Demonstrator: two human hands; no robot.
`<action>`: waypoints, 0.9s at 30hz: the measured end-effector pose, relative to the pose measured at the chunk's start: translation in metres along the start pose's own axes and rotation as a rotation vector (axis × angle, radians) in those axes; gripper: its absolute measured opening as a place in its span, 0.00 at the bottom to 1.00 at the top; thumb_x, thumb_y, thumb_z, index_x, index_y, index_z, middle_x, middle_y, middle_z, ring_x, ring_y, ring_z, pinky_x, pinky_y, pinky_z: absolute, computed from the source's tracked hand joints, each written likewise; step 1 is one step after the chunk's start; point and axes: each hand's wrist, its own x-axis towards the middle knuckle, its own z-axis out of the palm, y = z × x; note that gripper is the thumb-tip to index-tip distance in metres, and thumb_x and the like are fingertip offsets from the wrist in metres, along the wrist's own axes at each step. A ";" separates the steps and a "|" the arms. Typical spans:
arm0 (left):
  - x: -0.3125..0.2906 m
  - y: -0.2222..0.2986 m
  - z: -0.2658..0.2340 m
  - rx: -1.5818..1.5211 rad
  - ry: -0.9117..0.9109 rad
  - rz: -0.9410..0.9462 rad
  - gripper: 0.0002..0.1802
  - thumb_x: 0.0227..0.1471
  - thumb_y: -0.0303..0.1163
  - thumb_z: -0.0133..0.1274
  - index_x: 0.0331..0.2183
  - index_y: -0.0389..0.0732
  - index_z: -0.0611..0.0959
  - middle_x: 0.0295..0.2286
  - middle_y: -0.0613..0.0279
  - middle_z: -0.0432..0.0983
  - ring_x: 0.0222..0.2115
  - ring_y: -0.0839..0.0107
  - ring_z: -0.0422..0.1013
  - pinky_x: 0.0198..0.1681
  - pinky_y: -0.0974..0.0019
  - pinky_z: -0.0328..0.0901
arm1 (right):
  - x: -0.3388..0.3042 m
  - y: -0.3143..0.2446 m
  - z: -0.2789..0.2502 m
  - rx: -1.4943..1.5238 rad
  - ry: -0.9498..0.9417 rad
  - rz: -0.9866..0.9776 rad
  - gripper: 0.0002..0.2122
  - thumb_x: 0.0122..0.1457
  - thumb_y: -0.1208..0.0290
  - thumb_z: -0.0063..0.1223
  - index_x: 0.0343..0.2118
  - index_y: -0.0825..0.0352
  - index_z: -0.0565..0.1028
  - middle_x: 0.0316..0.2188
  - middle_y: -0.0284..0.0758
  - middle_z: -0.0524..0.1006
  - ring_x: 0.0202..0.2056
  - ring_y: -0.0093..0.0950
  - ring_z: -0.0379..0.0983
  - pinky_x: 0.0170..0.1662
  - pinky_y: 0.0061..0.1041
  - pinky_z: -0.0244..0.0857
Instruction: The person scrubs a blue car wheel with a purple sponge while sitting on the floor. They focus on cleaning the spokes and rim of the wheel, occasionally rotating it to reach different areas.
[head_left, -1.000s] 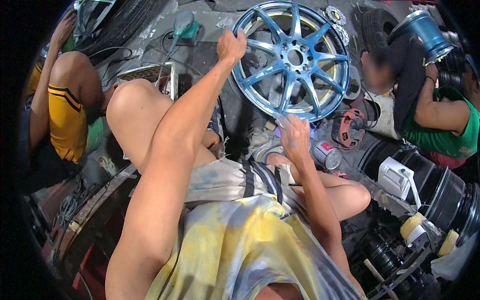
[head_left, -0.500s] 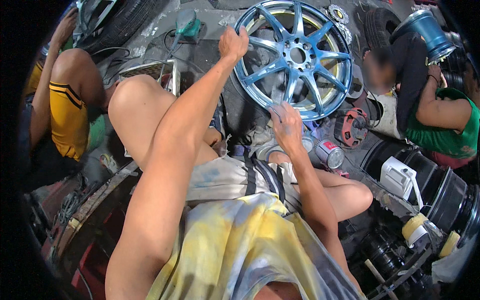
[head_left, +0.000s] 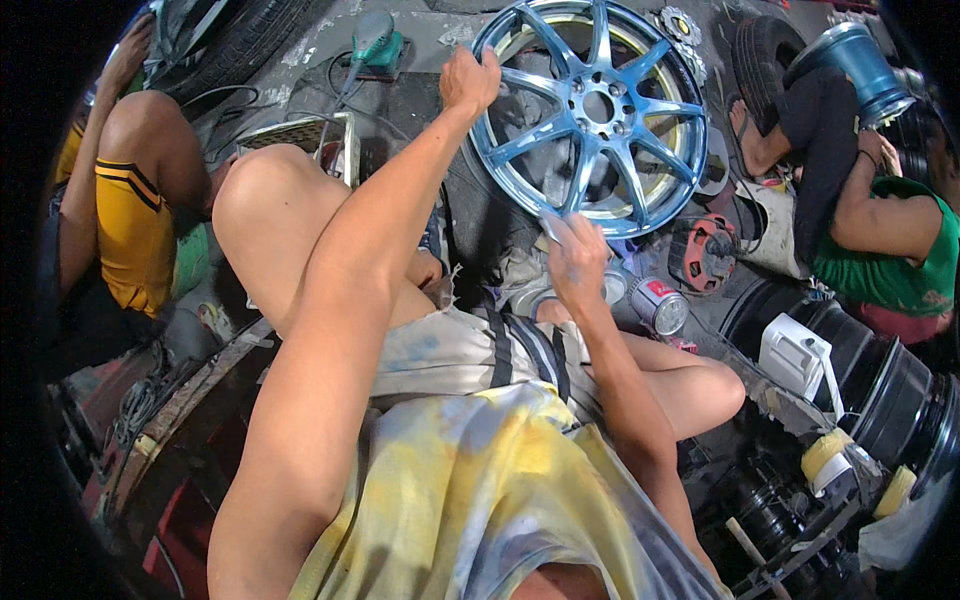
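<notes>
A blue multi-spoke wheel rim point(head_left: 598, 108) stands face toward me beyond my knees, with worn pale patches on its spokes. My left hand point(head_left: 470, 80) is closed on the left edge of its outer lip, thumb up. At the lower edge of the lip is my right hand point(head_left: 577, 255), fingers bent together. A small pale, greyish piece shows at those fingertips; its kind is too unclear to name.
A green sander point(head_left: 375, 45) sits on the floor at the back left. Right of my knee are a tin can point(head_left: 660, 305), a red-and-black reel point(head_left: 705, 253) and dark wheel rims point(head_left: 840, 345). Co-workers sit at left and right, one beside a blue rim point(head_left: 850, 72).
My right hand has shifted slightly down, and the pale piece at its fingertips now shows more. The left hand keeps its place on the rim.
</notes>
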 end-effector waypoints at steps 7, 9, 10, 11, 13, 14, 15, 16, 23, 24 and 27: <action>-0.001 0.000 0.000 -0.015 0.014 0.007 0.31 0.60 0.49 0.48 0.44 0.25 0.78 0.42 0.30 0.78 0.46 0.36 0.74 0.53 0.44 0.67 | 0.011 -0.024 0.013 -0.038 0.005 0.058 0.15 0.51 0.79 0.57 0.44 0.67 0.79 0.30 0.38 0.71 0.36 0.38 0.72 0.38 0.39 0.58; -0.007 0.000 0.000 -0.014 -0.001 0.001 0.31 0.60 0.49 0.48 0.44 0.25 0.78 0.42 0.30 0.78 0.46 0.36 0.74 0.53 0.44 0.67 | 0.016 -0.028 0.022 -0.041 0.021 0.068 0.15 0.52 0.79 0.57 0.44 0.67 0.79 0.29 0.38 0.71 0.35 0.39 0.72 0.38 0.38 0.58; -0.005 0.001 0.000 -0.013 -0.004 0.008 0.31 0.60 0.49 0.48 0.44 0.25 0.78 0.42 0.30 0.78 0.46 0.36 0.74 0.53 0.44 0.67 | 0.024 -0.031 0.027 -0.041 0.038 0.069 0.14 0.52 0.79 0.57 0.44 0.67 0.79 0.29 0.38 0.71 0.35 0.39 0.72 0.38 0.38 0.58; -0.002 0.002 0.000 -0.012 -0.007 0.016 0.31 0.60 0.49 0.48 0.44 0.25 0.78 0.42 0.30 0.78 0.46 0.36 0.74 0.53 0.44 0.67 | 0.031 -0.033 0.030 -0.038 0.006 0.082 0.13 0.53 0.78 0.58 0.43 0.66 0.79 0.29 0.38 0.71 0.35 0.39 0.72 0.38 0.38 0.58; 0.002 -0.008 0.006 -0.015 0.042 0.047 0.30 0.60 0.49 0.48 0.44 0.25 0.78 0.42 0.30 0.78 0.46 0.35 0.74 0.53 0.44 0.67 | 0.033 -0.033 0.028 -0.049 -0.040 0.099 0.13 0.53 0.78 0.58 0.42 0.66 0.80 0.30 0.38 0.72 0.36 0.39 0.73 0.37 0.38 0.58; 0.004 -0.012 0.008 -0.016 0.067 0.063 0.30 0.60 0.48 0.48 0.44 0.25 0.78 0.42 0.30 0.78 0.46 0.35 0.74 0.53 0.44 0.67 | 0.033 -0.032 0.025 -0.054 -0.063 0.107 0.12 0.53 0.78 0.58 0.42 0.66 0.80 0.30 0.38 0.72 0.36 0.39 0.73 0.37 0.38 0.58; 0.005 -0.007 0.008 -0.019 0.050 0.050 0.30 0.61 0.49 0.48 0.44 0.25 0.78 0.42 0.30 0.78 0.46 0.35 0.74 0.53 0.44 0.67 | 0.024 -0.024 0.020 -0.062 0.018 0.075 0.06 0.59 0.76 0.56 0.38 0.66 0.82 0.27 0.38 0.73 0.33 0.40 0.73 0.35 0.39 0.56; 0.002 -0.004 0.006 -0.022 0.035 0.027 0.30 0.61 0.49 0.47 0.44 0.26 0.78 0.42 0.30 0.78 0.46 0.35 0.74 0.53 0.44 0.67 | 0.020 -0.020 0.014 -0.085 0.006 0.093 0.06 0.59 0.75 0.56 0.37 0.66 0.82 0.27 0.38 0.73 0.33 0.40 0.73 0.36 0.39 0.56; -0.002 0.005 0.002 -0.009 -0.012 0.005 0.29 0.61 0.48 0.47 0.43 0.26 0.78 0.42 0.30 0.78 0.46 0.36 0.74 0.52 0.43 0.67 | 0.067 -0.031 0.040 -0.034 -0.025 0.135 0.06 0.61 0.72 0.56 0.34 0.68 0.82 0.29 0.41 0.76 0.32 0.44 0.74 0.36 0.42 0.58; 0.000 0.003 0.001 -0.005 0.007 0.015 0.29 0.61 0.49 0.47 0.43 0.26 0.79 0.42 0.30 0.78 0.46 0.36 0.74 0.52 0.43 0.67 | 0.065 -0.031 0.038 -0.007 -0.028 0.136 0.06 0.61 0.72 0.56 0.34 0.68 0.82 0.29 0.42 0.76 0.33 0.45 0.74 0.36 0.43 0.58; 0.001 -0.002 0.000 0.002 0.035 0.016 0.29 0.61 0.49 0.47 0.42 0.27 0.79 0.41 0.30 0.79 0.45 0.35 0.75 0.52 0.43 0.67 | 0.043 -0.031 0.025 0.013 0.042 0.094 0.06 0.61 0.73 0.55 0.28 0.68 0.78 0.27 0.41 0.73 0.32 0.44 0.73 0.35 0.41 0.57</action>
